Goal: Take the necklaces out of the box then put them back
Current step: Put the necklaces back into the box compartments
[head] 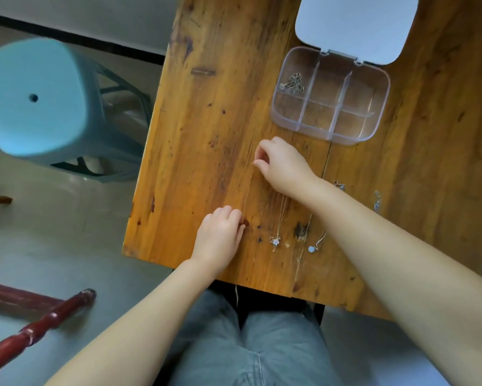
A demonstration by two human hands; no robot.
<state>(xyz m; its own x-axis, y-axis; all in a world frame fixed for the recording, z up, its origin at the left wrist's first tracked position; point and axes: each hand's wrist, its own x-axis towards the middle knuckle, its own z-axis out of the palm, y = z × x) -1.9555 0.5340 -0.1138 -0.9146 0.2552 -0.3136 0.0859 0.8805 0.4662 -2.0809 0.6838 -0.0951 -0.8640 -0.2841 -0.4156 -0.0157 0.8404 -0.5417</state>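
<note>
Judging by the layout, the step in hand is laying a thin gold chain necklace (246, 190) out straight on the worn orange-brown wooden table (206, 121). To do it well, both ends want a light, even pull so the chain settles without kinks, clear of the pieces already lying beside it.

Nearest the table's front edge, the left hand (220, 235) has its fingers curled, tips pressed together on the chain's lower end, apparently a pinch. Just right of it lie a silver chain with a pale flower pendant (276, 240) and another with a round pale-blue pendant (311, 248).

Farther in, the right hand (281, 162) pinches the chain's upper end between thumb and forefinger.

Beyond it the clear plastic compartment box (370, 129) stands lid-open, a bunched bronze-toned necklace (295, 83) in its far-left compartment.
</note>
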